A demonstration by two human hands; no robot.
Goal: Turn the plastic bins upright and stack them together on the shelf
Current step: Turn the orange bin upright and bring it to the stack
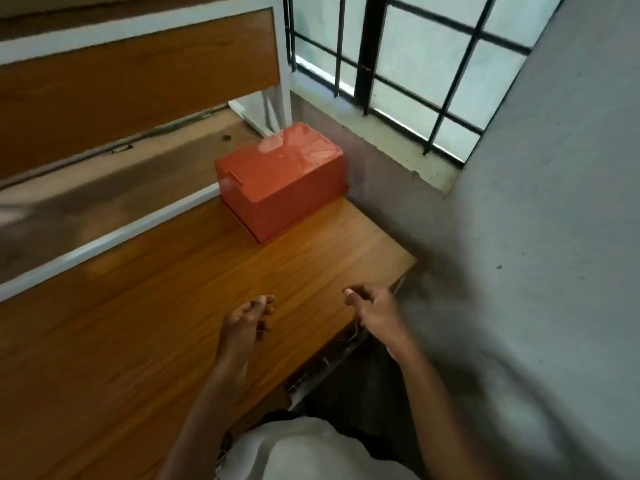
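Wooden shelf (145, 341) by barred window (415, 64) held one orange bin (280, 181) upside down; we kept both hands, left (247, 322) & right (375, 311), empty, fingers loosely curled, w/ nothing gripped.

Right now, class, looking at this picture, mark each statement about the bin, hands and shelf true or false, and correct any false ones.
1. The orange bin lies upside down. True.
2. The left hand grips the bin. False: it is apart from the bin and holds nothing.
3. The bin sits at the far end of the wooden shelf, near the window. True.
4. The right hand holds a second bin. False: it is empty, and only one bin is in view.
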